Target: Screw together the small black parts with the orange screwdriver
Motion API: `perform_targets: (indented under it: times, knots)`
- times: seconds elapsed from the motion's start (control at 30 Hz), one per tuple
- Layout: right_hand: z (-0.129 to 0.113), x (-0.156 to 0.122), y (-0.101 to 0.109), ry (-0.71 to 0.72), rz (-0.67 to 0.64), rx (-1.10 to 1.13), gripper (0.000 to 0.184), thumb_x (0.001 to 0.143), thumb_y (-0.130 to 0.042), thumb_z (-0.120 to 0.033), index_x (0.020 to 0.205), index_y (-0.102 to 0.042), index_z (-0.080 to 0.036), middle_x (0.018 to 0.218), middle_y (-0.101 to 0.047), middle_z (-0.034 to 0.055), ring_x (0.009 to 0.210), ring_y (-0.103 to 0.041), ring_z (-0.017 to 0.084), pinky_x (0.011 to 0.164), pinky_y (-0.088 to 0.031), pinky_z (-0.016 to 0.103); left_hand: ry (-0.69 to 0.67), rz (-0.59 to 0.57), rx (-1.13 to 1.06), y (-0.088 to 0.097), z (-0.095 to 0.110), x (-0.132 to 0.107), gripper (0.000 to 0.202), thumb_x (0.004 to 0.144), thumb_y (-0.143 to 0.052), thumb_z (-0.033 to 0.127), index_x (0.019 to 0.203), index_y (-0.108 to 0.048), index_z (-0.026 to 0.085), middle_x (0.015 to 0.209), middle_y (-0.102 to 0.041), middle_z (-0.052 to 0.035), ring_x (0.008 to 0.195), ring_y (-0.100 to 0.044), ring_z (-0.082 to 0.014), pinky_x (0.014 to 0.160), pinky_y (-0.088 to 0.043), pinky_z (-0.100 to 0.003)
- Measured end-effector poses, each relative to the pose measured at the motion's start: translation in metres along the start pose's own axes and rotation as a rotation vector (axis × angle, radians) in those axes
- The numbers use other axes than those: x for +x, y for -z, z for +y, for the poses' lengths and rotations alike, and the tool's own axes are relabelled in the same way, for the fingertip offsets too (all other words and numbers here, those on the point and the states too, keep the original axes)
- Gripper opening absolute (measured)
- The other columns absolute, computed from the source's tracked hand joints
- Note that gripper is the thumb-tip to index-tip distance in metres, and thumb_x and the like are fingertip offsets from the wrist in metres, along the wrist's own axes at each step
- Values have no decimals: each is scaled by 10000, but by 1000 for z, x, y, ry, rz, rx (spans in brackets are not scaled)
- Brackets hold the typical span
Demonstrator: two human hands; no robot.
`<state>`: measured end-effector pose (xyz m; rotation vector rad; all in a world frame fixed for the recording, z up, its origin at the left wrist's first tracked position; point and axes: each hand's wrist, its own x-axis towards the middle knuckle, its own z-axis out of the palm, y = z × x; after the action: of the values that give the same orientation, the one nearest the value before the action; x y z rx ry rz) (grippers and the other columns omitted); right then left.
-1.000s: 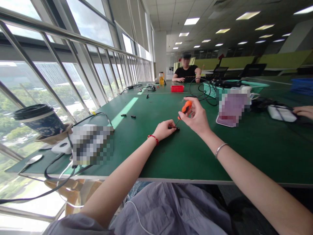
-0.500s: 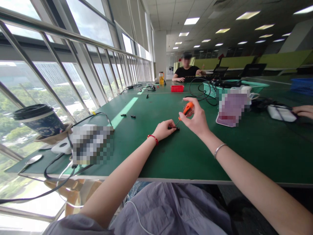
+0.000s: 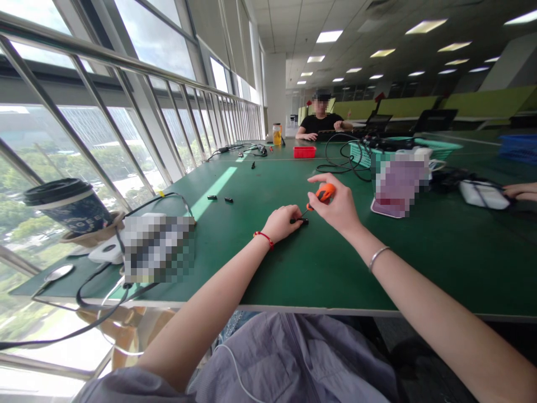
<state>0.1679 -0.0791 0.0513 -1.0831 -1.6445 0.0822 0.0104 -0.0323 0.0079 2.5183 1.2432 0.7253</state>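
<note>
My right hand [image 3: 335,202] is closed around the orange and black handle of a screwdriver [image 3: 325,193], with the index finger lifted off it. Its thin shaft slants down to the left and meets a small black part [image 3: 302,221] on the green table. My left hand [image 3: 283,221] pinches that black part from the left, so much of it is hidden behind the fingers. Two similar small black pieces [image 3: 229,200] lie on the table to the left, apart from both hands.
Left stand a paper cup [image 3: 69,207] in a carrier, a white device and cables. A red tray [image 3: 304,152], a bottle [image 3: 277,135] and a seated person [image 3: 321,120] are farther back. Right are a teal basket [image 3: 361,155], a phone [image 3: 388,211] and another person's hand [image 3: 522,191].
The screwdriver handle has tilted lower and slightly right, and my right hand has dropped a little with it. My left hand stays on the black part.
</note>
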Motion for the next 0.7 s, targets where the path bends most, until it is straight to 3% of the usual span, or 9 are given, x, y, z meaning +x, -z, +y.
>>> perform_targets:
  times: [0.1, 0.17, 0.23, 0.3, 0.37, 0.43, 0.53, 0.63, 0.7]
  knots:
    - [4, 0, -2, 72, 7, 34, 608, 694, -610, -315, 1275, -460, -217, 771, -565, -16, 614, -522, 142, 594, -427, 275, -19, 4, 67, 0, 2, 0, 46, 780, -576, 230, 799, -564, 191, 871, -659, -34, 799, -599, -182, 769, -478, -301]
    - [4, 0, -2, 69, -13, 27, 699, 682, -633, -340, 1328, -404, -205, 738, -554, -30, 604, -520, 146, 592, -422, 277, -25, 9, 92, 0, 2, 0, 56, 780, -573, 230, 821, -569, 192, 880, -658, -38, 808, -601, -190, 771, -477, -308]
    - [2, 0, -2, 22, -35, -18, 590, 686, -641, -374, 1235, -499, -212, 631, -524, -52, 564, -501, 148, 582, -404, 277, -25, 10, 107, -1, 2, 0, 67, 777, -570, 224, 835, -571, 192, 879, -654, -42, 816, -600, -199, 767, -476, -312]
    - [-1, 0, -1, -23, -49, -50, 351, 712, -620, -400, 1017, -614, -228, 562, -508, -49, 538, -489, 146, 568, -384, 272, -27, 7, 114, 0, 2, 0, 67, 775, -567, 219, 836, -568, 192, 870, -647, -45, 812, -596, -203, 754, -475, -313]
    - [-3, 0, -1, -38, -66, -43, 206, 737, -593, -400, 844, -637, -230, 554, -525, -33, 537, -494, 144, 559, -375, 268, -31, 3, 118, 0, 4, -1, 61, 773, -565, 215, 829, -562, 193, 859, -639, -43, 799, -591, -199, 739, -473, -308]
    - [-4, 0, -1, -33, -77, -24, 173, 740, -583, -373, 819, -636, -228, 561, -532, -29, 537, -497, 141, 554, -377, 266, -27, 0, 122, 1, 5, -1, 60, 770, -566, 212, 827, -555, 195, 857, -633, -37, 795, -588, -191, 732, -471, -298]
    - [-1, -1, -4, -16, -39, -5, 291, 721, -595, -330, 993, -615, -230, 639, -551, -30, 546, -503, 135, 556, -400, 268, -18, -3, 126, 1, 5, -2, 58, 771, -565, 217, 823, -552, 196, 861, -630, -34, 806, -587, -186, 736, -468, -290]
    - [3, -2, -5, 30, 16, 40, 555, 704, -619, -325, 1235, -482, -236, 817, -582, -6, 584, -523, 131, 565, -436, 275, -23, -2, 123, 0, 4, -1, 59, 773, -565, 220, 824, -557, 192, 868, -632, -38, 806, -589, -189, 736, -470, -294]
    - [3, -2, -5, 50, 37, 32, 643, 691, -646, -356, 1284, -433, -229, 838, -580, 0, 614, -534, 138, 579, -444, 278, -26, 4, 121, -1, 3, -1, 66, 770, -570, 216, 829, -561, 189, 865, -634, -42, 809, -590, -197, 737, -473, -301]
